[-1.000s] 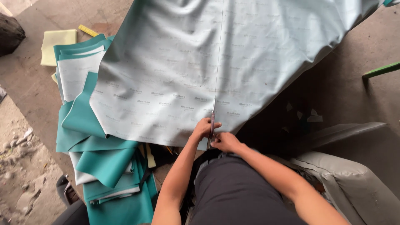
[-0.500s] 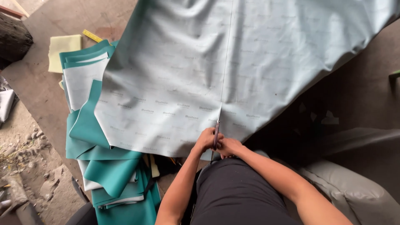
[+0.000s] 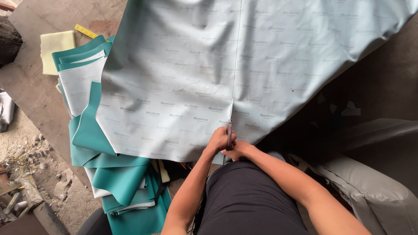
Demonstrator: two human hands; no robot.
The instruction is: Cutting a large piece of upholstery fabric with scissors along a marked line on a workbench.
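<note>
A large sheet of pale grey-backed vinyl fabric [image 3: 191, 74] lies spread over the table, with a straight line running down its middle to a short cut at the near edge. My right hand [image 3: 238, 150] holds a pair of scissors [image 3: 229, 132] whose blades point up into that cut. My left hand [image 3: 220, 139] rests on the fabric edge just left of the scissors, fingers curled against them.
A pile of teal cut pieces [image 3: 109, 174] lies left of the sheet, hanging off the table. A yellow foam piece [image 3: 56, 48] and a yellow ruler [image 3: 86, 31] sit at the far left. Grey upholstered seat [image 3: 370, 191] at right; rubble on the floor [image 3: 26, 174].
The view has shifted slightly; the hands and scissors stay at the sheet's near edge, with the blades a little further into the cut line.
</note>
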